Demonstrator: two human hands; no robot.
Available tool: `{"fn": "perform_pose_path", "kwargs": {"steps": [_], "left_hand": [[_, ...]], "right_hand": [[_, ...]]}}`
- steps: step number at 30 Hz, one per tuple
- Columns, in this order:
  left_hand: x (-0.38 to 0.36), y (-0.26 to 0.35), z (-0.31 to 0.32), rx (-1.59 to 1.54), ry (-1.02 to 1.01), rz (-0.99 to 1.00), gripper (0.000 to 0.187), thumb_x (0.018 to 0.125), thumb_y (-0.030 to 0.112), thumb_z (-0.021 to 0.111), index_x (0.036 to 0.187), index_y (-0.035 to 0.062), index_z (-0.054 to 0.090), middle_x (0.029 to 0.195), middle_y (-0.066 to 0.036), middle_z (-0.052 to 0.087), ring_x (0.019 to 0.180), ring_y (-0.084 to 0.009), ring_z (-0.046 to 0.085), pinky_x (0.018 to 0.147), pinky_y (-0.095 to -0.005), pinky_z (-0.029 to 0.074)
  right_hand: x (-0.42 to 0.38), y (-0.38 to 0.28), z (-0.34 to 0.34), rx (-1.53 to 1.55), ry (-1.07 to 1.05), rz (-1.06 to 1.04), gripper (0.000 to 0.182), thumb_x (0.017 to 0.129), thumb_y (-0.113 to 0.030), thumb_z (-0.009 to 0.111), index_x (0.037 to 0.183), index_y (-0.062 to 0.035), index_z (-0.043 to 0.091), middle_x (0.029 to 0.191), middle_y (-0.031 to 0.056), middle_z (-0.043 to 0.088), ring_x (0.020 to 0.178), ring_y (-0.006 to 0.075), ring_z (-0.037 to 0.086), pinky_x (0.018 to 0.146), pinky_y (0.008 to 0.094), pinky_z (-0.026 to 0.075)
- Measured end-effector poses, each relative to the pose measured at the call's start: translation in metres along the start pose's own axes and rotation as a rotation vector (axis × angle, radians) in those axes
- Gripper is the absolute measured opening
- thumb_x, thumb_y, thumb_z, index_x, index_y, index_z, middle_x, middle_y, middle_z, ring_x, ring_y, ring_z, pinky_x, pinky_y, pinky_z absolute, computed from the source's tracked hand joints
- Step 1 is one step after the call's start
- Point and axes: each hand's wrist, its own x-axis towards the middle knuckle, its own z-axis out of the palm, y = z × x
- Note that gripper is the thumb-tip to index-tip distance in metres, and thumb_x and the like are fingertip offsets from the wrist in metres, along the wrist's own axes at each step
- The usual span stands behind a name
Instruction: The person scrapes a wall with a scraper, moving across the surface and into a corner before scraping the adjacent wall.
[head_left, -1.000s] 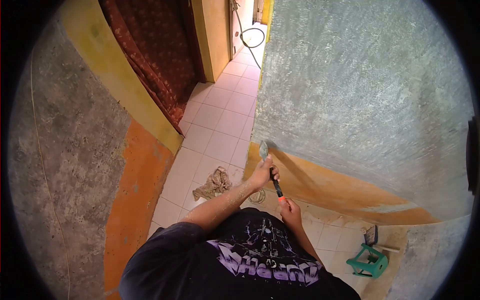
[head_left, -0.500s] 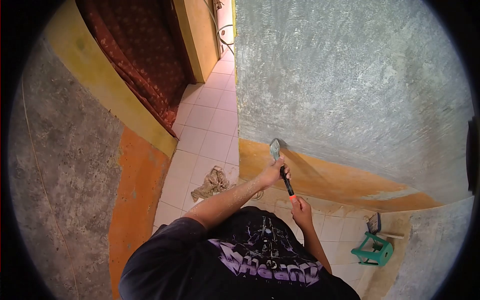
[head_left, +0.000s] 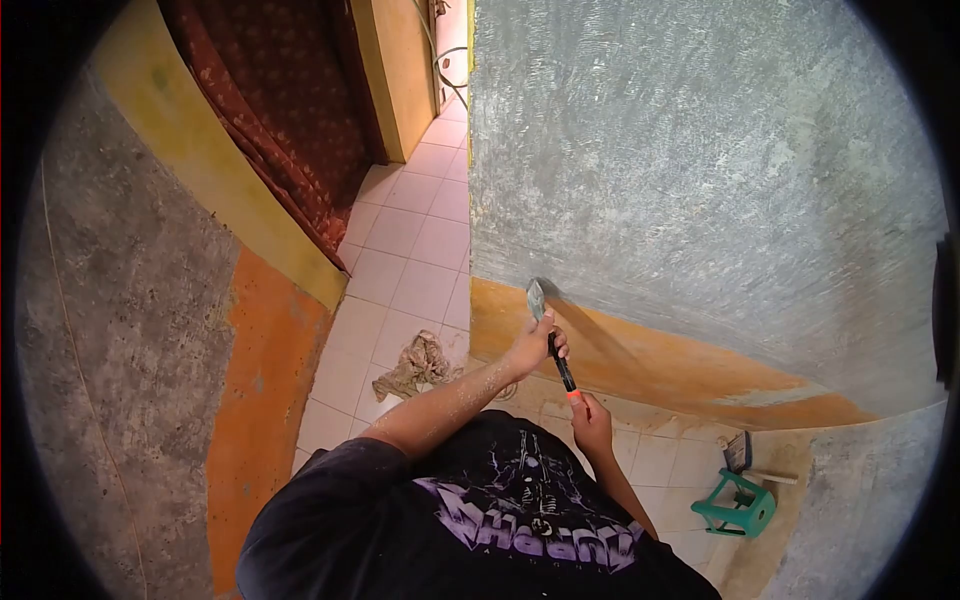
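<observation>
A long-handled tool (head_left: 561,368) with a black shaft, an orange-red band and a grey, smeared metal head (head_left: 537,298) slants up to the wall. My left hand (head_left: 537,345) is wrapped round the shaft just below the head. Lower down, my right hand (head_left: 591,422) grips the handle end at the orange band. The head is at the grey wall (head_left: 690,180), close above its edge with the orange lower strip (head_left: 640,350). Whitish specks cover my left forearm.
A crumpled rag (head_left: 418,366) lies on the tiled floor (head_left: 400,275). At the lower right stands a green stool (head_left: 738,505) beside a dark object (head_left: 738,452). A red curtain (head_left: 290,110) hangs in the doorway; a rough wall (head_left: 130,300) rises at left.
Both hands and the tool appear slightly further left in the view, and the surroundings have also shifted a little left. The grip of both hands is unchanged.
</observation>
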Motion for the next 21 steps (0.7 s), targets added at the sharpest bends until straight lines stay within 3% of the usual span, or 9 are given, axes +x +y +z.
{"fn": "perform_pose_path", "kwargs": {"steps": [10,15,19,21], "left_hand": [[-0.015,0.061,-0.048,-0.015,0.299,0.158,0.032,0.104,0.043,0.040,0.096,0.0125,0.033,0.069,-0.004,0.040,0.060,-0.0196,0.048,0.063,-0.0393,0.048],[-0.014,0.096,-0.086,0.029,0.226,0.203,0.036,0.103,0.045,0.042,0.095,0.0120,0.032,0.069,-0.004,0.041,0.059,-0.0187,0.049,0.062,-0.0390,0.049],[-0.027,0.083,-0.088,-0.018,0.245,0.168,0.036,0.104,0.045,0.041,0.093,0.0123,0.033,0.071,-0.004,0.042,0.062,-0.0194,0.050,0.064,-0.0395,0.049],[-0.032,0.065,-0.094,-0.035,0.233,0.121,0.035,0.104,0.045,0.040,0.092,0.0125,0.033,0.072,-0.004,0.042,0.062,-0.0198,0.050,0.066,-0.0402,0.049]], "right_hand": [[0.042,-0.048,0.055,-0.131,-0.102,-0.144,0.032,0.095,-0.034,0.060,0.096,-0.0025,0.066,0.059,0.0085,0.048,0.052,0.0162,0.046,0.052,0.0332,0.038],[0.059,-0.068,0.089,-0.080,-0.167,-0.180,0.033,0.096,-0.035,0.059,0.094,-0.0024,0.065,0.060,0.0083,0.049,0.054,0.0169,0.046,0.053,0.0337,0.038],[0.054,-0.055,0.084,-0.055,-0.254,-0.153,0.034,0.096,-0.034,0.059,0.090,-0.0011,0.063,0.061,0.0056,0.049,0.056,0.0140,0.046,0.054,0.0325,0.038],[0.041,-0.047,0.083,-0.007,-0.247,-0.122,0.033,0.098,-0.032,0.057,0.086,-0.0018,0.061,0.061,-0.0002,0.046,0.055,0.0094,0.042,0.052,0.0291,0.035]]}}
